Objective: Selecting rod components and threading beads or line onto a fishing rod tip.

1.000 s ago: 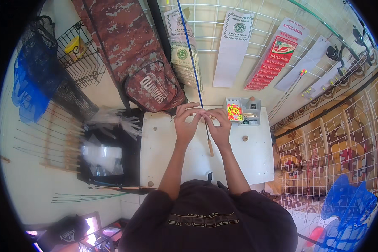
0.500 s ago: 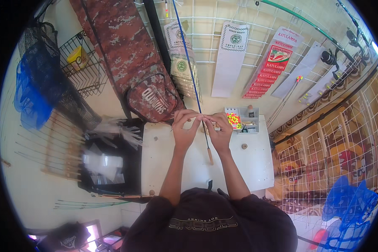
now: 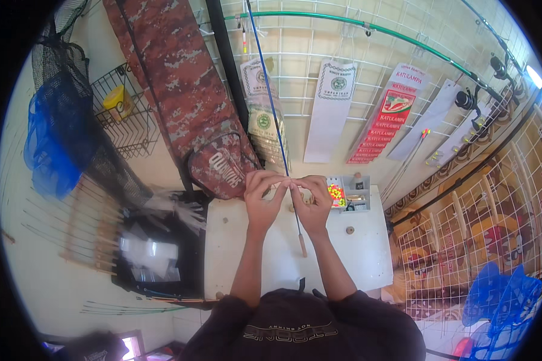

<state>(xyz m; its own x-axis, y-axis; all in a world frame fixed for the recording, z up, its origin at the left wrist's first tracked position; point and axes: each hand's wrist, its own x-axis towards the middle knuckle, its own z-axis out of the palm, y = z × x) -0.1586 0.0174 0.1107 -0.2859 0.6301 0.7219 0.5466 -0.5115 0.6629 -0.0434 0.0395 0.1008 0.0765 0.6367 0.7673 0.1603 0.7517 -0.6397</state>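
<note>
My left hand (image 3: 262,201) and my right hand (image 3: 312,207) meet above the white table (image 3: 355,262), thumbs and forefingers pinched tip to tip. Whatever lies between the fingertips is too small to make out. A thin blue fishing rod (image 3: 271,96) with a light brown grip (image 3: 303,245) runs upright through the picture, passing at the fingertips. Whether the fingers touch the rod, I cannot tell. Just beyond my right hand is a grey compartment box (image 3: 360,206) with small bright yellow, red and orange pieces (image 3: 337,196) in one section.
A small round brown piece (image 3: 350,230) lies on the table's right. Behind, a white wire grid holds hanging packets (image 3: 385,114) and a green rod (image 3: 367,25). A camouflage rod bag (image 3: 180,72) leans at left, near a black case (image 3: 144,265) with clear bags.
The whole view has tilted, so the wall and table sit lower in the picture. Both hands stay pinched together in nearly the same pose.
</note>
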